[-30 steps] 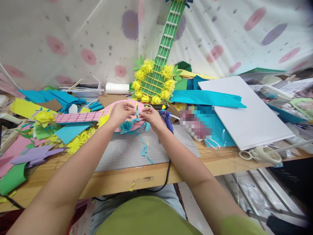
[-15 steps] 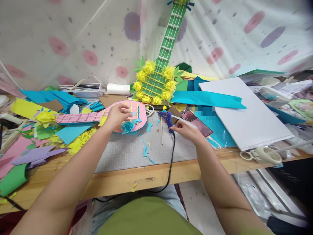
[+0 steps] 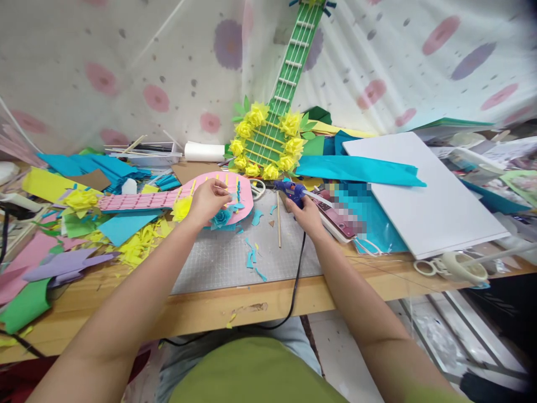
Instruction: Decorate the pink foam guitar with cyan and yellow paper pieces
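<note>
My left hand (image 3: 210, 198) is over the body of a pink paper guitar (image 3: 245, 196), fingers pinched together. A small pale bluish bit shows at the fingertips, too small to name. Just below them a blue paper flower (image 3: 221, 217) sits on the guitar's lower edge, and a yellow paper flower (image 3: 182, 208) is by the wrist. My right hand (image 3: 308, 214) is closed around the handle of a blue hot glue gun (image 3: 295, 192), its nozzle toward the left. A white glue stick (image 3: 318, 197) sticks out of its back. The black cord (image 3: 298, 274) hangs down over the table edge.
A green paper guitar (image 3: 289, 84) with yellow flowers leans on the curtain behind. Blue scraps (image 3: 250, 257) and a thin wooden stick (image 3: 279, 221) lie on the grey cutting mat (image 3: 218, 263). Right are a phone (image 3: 342, 218), white board (image 3: 423, 196) and tape rolls (image 3: 465, 268).
My right hand has moved forward and left, from fingertips at the handle's base to a grip around the glue gun. The gun has turned slightly. My left hand stays over the pink guitar.
</note>
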{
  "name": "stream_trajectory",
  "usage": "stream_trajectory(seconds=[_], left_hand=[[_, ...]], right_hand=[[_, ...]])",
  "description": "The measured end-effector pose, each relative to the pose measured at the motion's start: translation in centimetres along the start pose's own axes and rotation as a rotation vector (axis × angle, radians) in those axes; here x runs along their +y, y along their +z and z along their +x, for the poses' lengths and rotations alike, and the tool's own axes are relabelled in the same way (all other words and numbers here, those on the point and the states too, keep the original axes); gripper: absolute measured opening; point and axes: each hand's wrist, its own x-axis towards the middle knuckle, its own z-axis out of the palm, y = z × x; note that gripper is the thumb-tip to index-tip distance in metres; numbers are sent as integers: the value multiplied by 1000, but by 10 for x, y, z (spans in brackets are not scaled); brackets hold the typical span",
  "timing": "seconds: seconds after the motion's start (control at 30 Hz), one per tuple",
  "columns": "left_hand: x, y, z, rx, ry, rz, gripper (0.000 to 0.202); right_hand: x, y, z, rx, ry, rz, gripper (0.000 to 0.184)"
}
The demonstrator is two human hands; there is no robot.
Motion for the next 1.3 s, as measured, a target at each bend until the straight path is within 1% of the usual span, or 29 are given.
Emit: stream_trajectory(seconds=[0.03, 0.1, 0.17, 0.2, 0.27, 0.33, 0.43, 0.6, 0.9, 1.13, 1.3], left_hand=[[0, 1, 1, 3, 10, 23, 33], [-2, 2, 2, 4, 33, 35, 33], [-4, 3, 3, 1, 48, 23, 34], [-4, 4, 4, 2, 50, 17, 34], [-5, 4, 3, 8, 44, 15, 35], [-3, 4, 2, 20, 28, 23, 34], [-1, 2, 0, 34, 6, 40, 33], [-1, 0, 1, 36, 19, 52, 34], [-1, 1, 1, 28, 11, 29, 37], [-3, 1, 3, 1, 11, 50, 36], [-3, 1, 2, 3, -7, 63, 36]], right_hand=[[-6, -2, -2, -37, -27, 117, 43], [-20, -4, -7, -170, -69, 318, 45], [-33, -2, -11, -261, -65, 378, 45], [-38, 0, -13, -278, -54, 369, 44], [-44, 7, -14, -282, -32, 333, 44], [-44, 14, -15, -289, -14, 315, 44], [-37, 24, -13, -289, -4, 298, 46], [-26, 33, -10, -229, -59, 257, 42], [-24, 35, -8, -213, -58, 265, 43], [-30, 32, -9, -203, -74, 200, 44], [-33, 29, -9, -193, -76, 183, 45]])
